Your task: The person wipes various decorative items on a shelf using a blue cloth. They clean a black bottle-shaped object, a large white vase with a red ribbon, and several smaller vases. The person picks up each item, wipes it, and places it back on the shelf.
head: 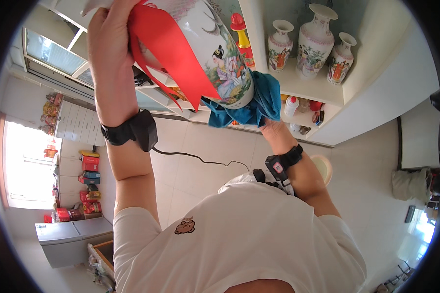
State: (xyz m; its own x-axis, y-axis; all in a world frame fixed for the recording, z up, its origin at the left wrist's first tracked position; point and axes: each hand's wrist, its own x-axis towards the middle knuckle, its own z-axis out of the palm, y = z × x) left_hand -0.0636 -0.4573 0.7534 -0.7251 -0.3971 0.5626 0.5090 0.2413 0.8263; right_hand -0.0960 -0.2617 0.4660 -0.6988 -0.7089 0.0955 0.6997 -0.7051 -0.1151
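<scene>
A large painted porcelain vase (pixel 223 69) is held up, tilted, at the top of the view, its rim cut off by the picture's edge. A red ribbon (pixel 172 47) hangs down its side. My left hand (pixel 113 33) grips the vase near its upper end, beside the ribbon; the fingertips are partly hidden. A teal cloth (pixel 266 95) is bunched around the vase's base, with my right hand (pixel 269 122) beneath it. That hand's fingers are mostly covered by the cloth, which it holds against the base.
White shelving (pixel 308 86) holds a larger painted vase (pixel 315 40) between two smaller ones (pixel 279 45) (pixel 341 58). A red and yellow bottle-shaped ornament (pixel 242 36) stands behind the held vase. Below are a white bottle (pixel 291 106) and jars. A basin (pixel 321 168) sits on the floor; a cable (pixel 201 160) runs from my left wrist.
</scene>
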